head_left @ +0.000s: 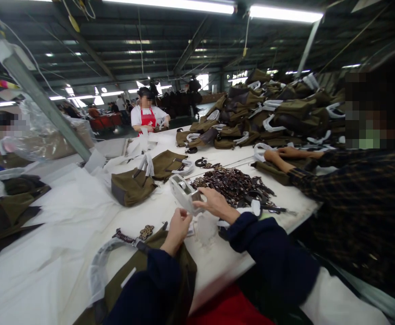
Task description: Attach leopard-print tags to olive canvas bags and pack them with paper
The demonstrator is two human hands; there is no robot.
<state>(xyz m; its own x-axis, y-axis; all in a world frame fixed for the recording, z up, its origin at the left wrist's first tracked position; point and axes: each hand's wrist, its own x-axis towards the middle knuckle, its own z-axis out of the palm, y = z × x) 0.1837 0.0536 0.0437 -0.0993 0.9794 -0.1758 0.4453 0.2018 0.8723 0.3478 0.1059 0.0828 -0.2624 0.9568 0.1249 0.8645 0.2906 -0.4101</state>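
My right hand [214, 204] grips a white tape dispenser [184, 192] on the white table [65, 253]. My left hand [179, 228] is closed just below it, fingers pinched near the dispenser's front; what it pinches is too small to tell. An olive bag [143, 275] with a plastic-wrapped handle [98, 266] lies under my left forearm. A small dark strap with a charm [133, 234] rests beside that bag.
A pile of dark brown strap pieces [233, 184] lies right of the dispenser. Another olive bag [133, 185] sits behind it. A co-worker's hands [278, 155] rest on a bag at right, by a tall heap of bags [272, 113]. A person in a red apron [147, 116] stands far back.
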